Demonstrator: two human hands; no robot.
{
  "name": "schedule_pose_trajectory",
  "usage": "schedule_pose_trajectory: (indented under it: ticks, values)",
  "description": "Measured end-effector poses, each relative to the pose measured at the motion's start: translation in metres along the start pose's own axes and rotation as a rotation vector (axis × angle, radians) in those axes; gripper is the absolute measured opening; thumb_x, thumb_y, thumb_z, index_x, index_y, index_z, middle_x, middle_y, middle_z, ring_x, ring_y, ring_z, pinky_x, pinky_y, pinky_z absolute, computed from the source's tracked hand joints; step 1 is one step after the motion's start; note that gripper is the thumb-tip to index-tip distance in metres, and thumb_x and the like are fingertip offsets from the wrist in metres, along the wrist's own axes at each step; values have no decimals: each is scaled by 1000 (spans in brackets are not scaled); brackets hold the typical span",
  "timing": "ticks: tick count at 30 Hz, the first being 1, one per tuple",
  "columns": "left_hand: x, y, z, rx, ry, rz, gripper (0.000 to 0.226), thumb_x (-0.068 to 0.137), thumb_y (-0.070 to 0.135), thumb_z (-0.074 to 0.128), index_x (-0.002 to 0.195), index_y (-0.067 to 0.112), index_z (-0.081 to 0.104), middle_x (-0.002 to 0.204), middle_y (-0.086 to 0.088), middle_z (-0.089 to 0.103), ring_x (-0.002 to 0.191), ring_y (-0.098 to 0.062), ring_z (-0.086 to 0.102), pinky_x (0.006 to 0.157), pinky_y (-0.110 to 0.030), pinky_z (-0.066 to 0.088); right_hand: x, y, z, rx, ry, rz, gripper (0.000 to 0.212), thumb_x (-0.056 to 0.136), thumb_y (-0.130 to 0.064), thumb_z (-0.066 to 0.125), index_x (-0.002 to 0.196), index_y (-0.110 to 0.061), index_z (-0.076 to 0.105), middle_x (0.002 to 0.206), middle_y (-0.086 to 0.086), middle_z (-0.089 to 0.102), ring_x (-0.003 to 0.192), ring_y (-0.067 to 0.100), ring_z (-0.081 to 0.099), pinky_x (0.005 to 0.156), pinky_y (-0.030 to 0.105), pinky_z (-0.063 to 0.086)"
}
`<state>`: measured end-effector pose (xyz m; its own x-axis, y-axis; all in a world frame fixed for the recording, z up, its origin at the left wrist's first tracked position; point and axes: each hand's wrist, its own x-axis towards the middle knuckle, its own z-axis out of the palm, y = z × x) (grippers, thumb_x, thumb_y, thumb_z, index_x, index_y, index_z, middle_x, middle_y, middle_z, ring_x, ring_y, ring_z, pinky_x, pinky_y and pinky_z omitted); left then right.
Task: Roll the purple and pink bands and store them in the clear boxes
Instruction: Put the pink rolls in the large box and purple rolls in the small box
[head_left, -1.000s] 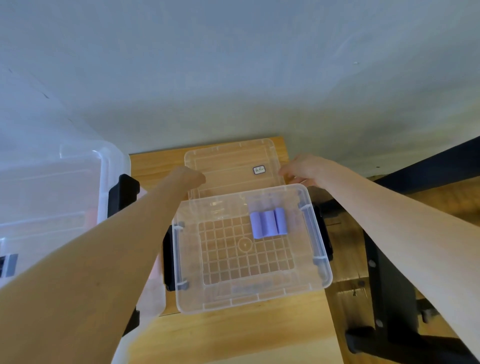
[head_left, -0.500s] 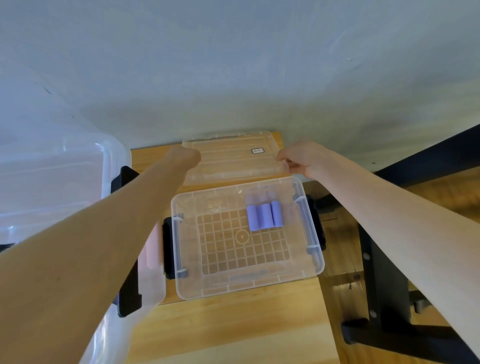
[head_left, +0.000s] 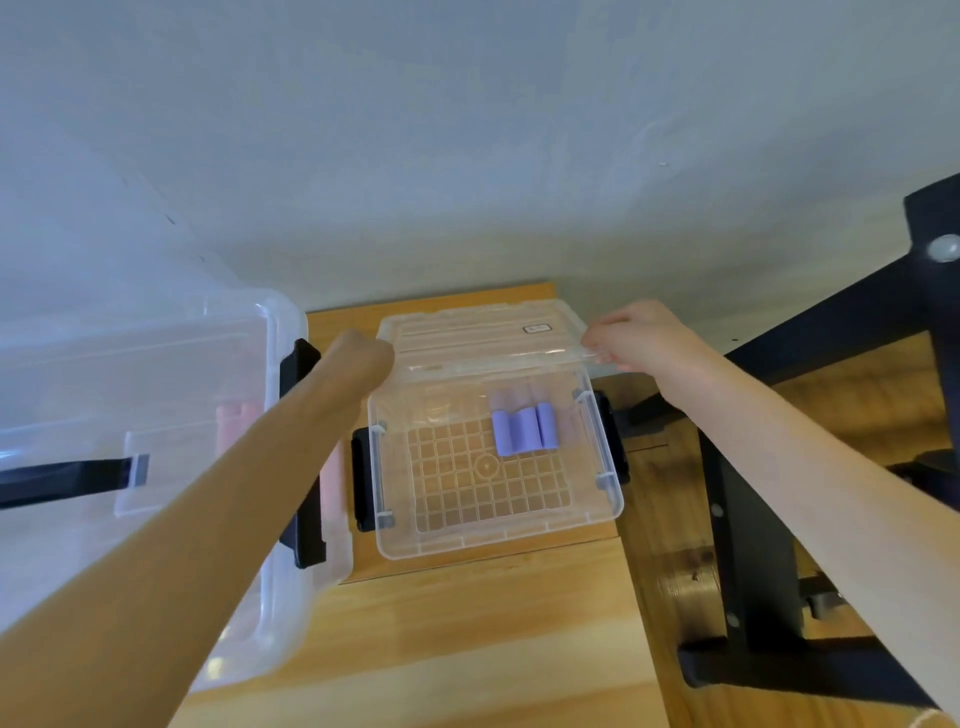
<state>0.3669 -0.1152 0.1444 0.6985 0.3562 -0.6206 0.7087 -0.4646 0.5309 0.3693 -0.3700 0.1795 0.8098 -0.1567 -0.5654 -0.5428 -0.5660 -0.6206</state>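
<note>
Hands, left hand and right hand, grip the clear flat plastic lid by its ends, fingers curled, above the small clear plastic box of rolled purple bands.

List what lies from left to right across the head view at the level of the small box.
Large clear box → pink rolls inside it → small clear box → purple rolls inside that → black frame. Farther back, the left hand and right hand hold the lid.
</note>
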Motion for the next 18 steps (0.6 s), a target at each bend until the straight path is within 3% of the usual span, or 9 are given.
schedule_pose_trajectory:
  ticks: [3,4,6,9,12,14,16,18]
  values:
    - [-13,-15,4,-12,3,-1,39,101,7,43,139,-1,45,84,-7,49,69,-14,45,55,-24,33,-24,8,0,-10,5,-26,38,95,-10,58,128,9,56,133,27,55,114,34,56,97,36,44]
    - [-17,-20,5,-20,-12,7,41,101,8,43,141,0,43,91,-9,53,72,-15,48,56,-24,35,-30,11,1,-18,5,-36,37,96,-10,57,127,10,57,133,27,55,114,34,55,99,40,42]
    - [-24,-32,8,-43,-32,29,47,100,9,44,146,3,38,121,-14,54,83,-16,52,59,-25,37,-42,16,3,-31,3,-66,32,96,-10,56,123,9,60,130,26,58,116,38,54,102,49,40]
    - [-34,-48,13,-78,-25,66,55,98,13,44,151,7,31,148,-13,40,102,-22,56,62,-25,39,-58,23,8,-43,9,-126,27,98,-9,55,122,-8,67,123,15,67,104,29,63,89,36,50]
    - [-47,-55,17,-98,0,95,53,99,13,44,150,8,29,147,-14,40,110,-26,56,62,-24,41,-66,32,16,-61,39,-173,26,97,-9,56,118,-19,68,114,20,68,104,34,63,91,45,50]
    - [-61,-59,20,-117,19,113,51,99,11,42,148,7,26,144,-14,42,113,-28,54,67,-28,46,-69,40,20,-56,56,-186,26,96,-7,57,115,-19,69,104,16,70,100,33,63,87,42,52]
    - [-74,-63,22,-144,24,128,45,100,11,41,144,9,29,139,-13,44,103,-24,57,71,-32,49,-73,50,26,-45,57,-198,29,95,-4,58,119,-17,68,100,3,69,97,24,64,81,32,51]
    - [-85,-69,24,-162,22,130,43,101,13,40,142,10,30,135,-11,46,88,-14,56,64,-29,47,-78,60,31,-33,56,-209,34,94,-4,59,125,-16,65,106,0,68,99,17,64,86,31,54]
